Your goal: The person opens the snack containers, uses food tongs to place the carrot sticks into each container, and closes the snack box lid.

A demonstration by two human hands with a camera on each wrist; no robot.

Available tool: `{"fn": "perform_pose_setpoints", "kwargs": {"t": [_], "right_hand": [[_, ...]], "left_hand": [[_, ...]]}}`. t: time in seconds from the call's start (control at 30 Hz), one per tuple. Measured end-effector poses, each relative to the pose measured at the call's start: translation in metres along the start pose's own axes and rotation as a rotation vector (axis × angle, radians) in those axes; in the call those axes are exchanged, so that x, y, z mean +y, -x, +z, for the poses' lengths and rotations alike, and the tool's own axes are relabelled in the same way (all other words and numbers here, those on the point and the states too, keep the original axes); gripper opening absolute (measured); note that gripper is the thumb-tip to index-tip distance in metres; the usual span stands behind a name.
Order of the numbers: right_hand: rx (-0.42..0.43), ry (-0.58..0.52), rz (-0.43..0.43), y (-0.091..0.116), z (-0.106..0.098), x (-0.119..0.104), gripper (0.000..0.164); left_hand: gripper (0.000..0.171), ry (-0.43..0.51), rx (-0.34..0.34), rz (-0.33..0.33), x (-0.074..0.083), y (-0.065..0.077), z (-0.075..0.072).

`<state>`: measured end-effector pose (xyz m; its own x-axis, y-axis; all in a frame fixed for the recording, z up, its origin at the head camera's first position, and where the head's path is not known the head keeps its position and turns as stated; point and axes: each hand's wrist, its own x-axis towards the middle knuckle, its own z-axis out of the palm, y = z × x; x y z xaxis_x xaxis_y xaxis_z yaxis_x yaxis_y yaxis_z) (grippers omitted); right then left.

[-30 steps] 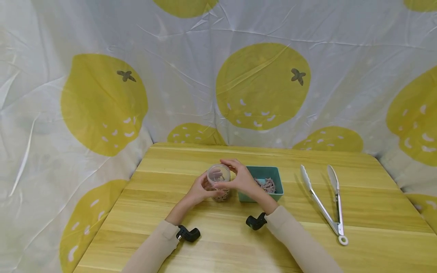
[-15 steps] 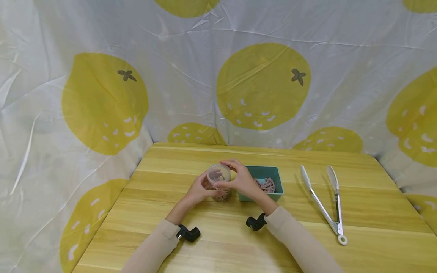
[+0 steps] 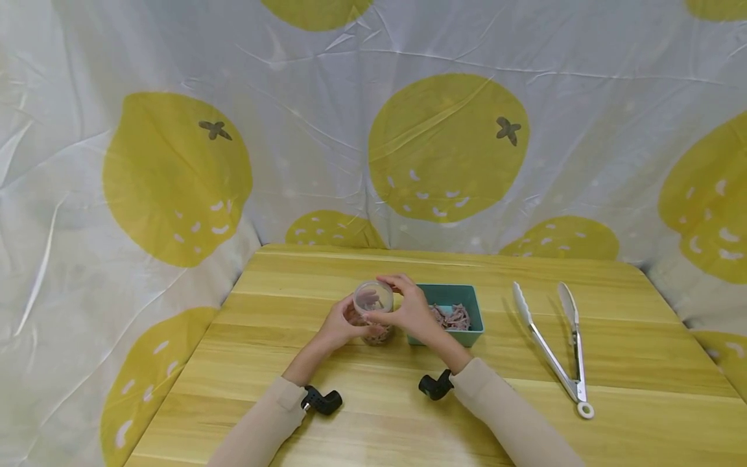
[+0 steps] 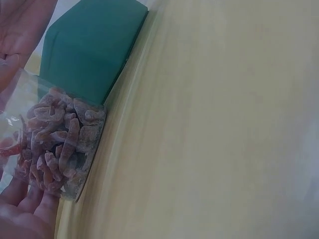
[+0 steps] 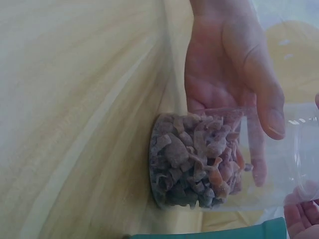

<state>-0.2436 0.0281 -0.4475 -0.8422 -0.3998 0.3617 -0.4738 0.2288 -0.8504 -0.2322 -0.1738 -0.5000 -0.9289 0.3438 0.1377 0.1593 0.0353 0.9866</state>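
Observation:
A clear, round jar (image 3: 374, 293), its lower part filled with brownish-purple dried strips (image 5: 199, 159), stands upright on the wooden table between both hands. My left hand (image 3: 338, 326) holds it round the left side, with the thumb across the front. At the top, my right hand (image 3: 413, 312) grips the rim, thumb in front and fingers behind. Through the clear wall in the left wrist view, the strips (image 4: 57, 139) show a whitish coating. Just right of the jar, partly behind the right forearm, is a teal box (image 3: 476, 305) with more strips (image 3: 458, 318) inside.
Metal tongs (image 3: 551, 357) with pale tips lie spread on the table (image 3: 362, 415) at the right. A lemon-print curtain (image 3: 315, 143) hangs behind and along the sides. Black wrist cameras (image 3: 323, 401) sit at both cuffs.
Both hands keep their hold on the jar with hardly any movement. The right wrist has shifted slightly down and left, so a little more of the strips in the teal box shows.

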Motion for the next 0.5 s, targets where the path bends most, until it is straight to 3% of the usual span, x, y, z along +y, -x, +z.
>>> {"fn": "perform_pose_setpoints", "kwargs": {"t": [0.2,0.5], "right_hand": [[-0.043,0.015,0.007,0.0,-0.005,-0.002,0.073],[-0.065,0.043,0.015,-0.001,-0.015,-0.007,0.087]], "left_hand": [[0.079,0.017,-0.014,0.004,0.0,0.001,0.001],[0.082,0.021,-0.114,0.057,0.006,-0.001,-0.001]]}}
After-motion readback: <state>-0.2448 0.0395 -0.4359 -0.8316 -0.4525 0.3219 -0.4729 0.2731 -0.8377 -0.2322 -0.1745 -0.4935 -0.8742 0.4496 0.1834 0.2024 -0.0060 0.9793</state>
